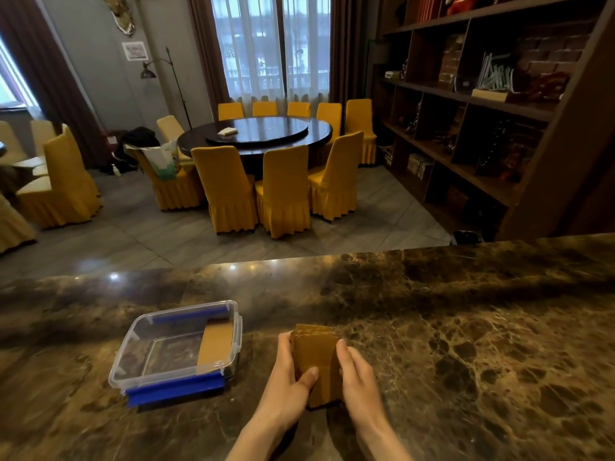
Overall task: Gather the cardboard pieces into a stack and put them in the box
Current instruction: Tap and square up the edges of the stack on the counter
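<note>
A stack of brown cardboard pieces (316, 352) stands on the marble counter between my two hands. My left hand (291, 377) grips its left side with the thumb across the front. My right hand (357, 374) presses against its right side. To the left sits a clear plastic box (133, 357) with blue latches. One cardboard piece (216, 341) lies inside the box along its right wall.
The dark marble counter (466, 327) stretches wide to the right and behind the stack. Beyond its far edge is a dining room with a round table (256, 131), yellow chairs, and a wooden shelf unit (482, 111) at the right.
</note>
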